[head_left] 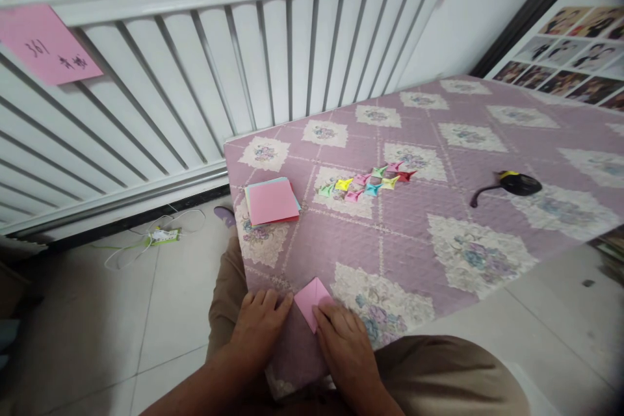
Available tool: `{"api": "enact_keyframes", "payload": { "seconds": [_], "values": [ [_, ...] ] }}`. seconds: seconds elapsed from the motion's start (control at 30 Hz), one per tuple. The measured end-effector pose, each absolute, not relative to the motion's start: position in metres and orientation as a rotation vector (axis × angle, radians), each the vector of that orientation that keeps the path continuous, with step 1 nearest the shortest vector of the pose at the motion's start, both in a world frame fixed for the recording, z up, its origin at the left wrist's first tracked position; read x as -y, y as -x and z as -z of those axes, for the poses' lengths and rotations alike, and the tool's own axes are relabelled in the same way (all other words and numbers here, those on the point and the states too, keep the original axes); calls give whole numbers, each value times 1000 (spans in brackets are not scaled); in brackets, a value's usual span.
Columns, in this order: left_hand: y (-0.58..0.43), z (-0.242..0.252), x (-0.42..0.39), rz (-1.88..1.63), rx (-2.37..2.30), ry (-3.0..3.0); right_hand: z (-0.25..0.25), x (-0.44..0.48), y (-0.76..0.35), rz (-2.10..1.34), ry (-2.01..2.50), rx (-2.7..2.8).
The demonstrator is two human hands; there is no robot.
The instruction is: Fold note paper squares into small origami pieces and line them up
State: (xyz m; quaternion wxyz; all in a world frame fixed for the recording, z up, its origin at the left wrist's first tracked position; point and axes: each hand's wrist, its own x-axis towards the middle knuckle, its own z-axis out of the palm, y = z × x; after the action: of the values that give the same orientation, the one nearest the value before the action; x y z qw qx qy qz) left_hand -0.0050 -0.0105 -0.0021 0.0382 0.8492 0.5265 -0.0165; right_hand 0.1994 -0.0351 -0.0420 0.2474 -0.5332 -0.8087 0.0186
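Note:
A small pink square of folded paper (313, 299) lies near the table's front edge, turned like a diamond, with crease lines showing on it. My right hand (345, 337) is on its lower right side, thumb and fingers closed against the paper. Just left of the paper, my left hand (262, 320) rests on the cloth with its fingers stretched out and its thumb close to the paper's left corner. Beyond them sits a stack of coloured square paper (273, 201), pink on top. Several small folded paper pieces (373, 189) in mixed colours stand in two rows to the right.
A purple floral tablecloth (341, 244) covers the table. Towards the right lies a black object (521, 183) with a yellow band and a curved end. A white radiator (273, 58) runs behind the table. On the floor at left are a cable and a green-white item (164, 234).

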Motion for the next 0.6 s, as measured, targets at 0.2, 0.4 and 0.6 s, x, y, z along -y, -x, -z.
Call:
{"api": "enact_keyframes", "payload": {
  "seconds": [0.2,0.4,0.6],
  "values": [
    [-16,16,20,-310,-1395,-2742,44,37,-198,-19,1472,2210],
    [-19,26,31,-32,-1207,-2622,50,39,-196,-51,1480,2162],
    [-10,19,31,127,-1129,-2534,47,45,-205,-110,1451,2145]
  ]
}}
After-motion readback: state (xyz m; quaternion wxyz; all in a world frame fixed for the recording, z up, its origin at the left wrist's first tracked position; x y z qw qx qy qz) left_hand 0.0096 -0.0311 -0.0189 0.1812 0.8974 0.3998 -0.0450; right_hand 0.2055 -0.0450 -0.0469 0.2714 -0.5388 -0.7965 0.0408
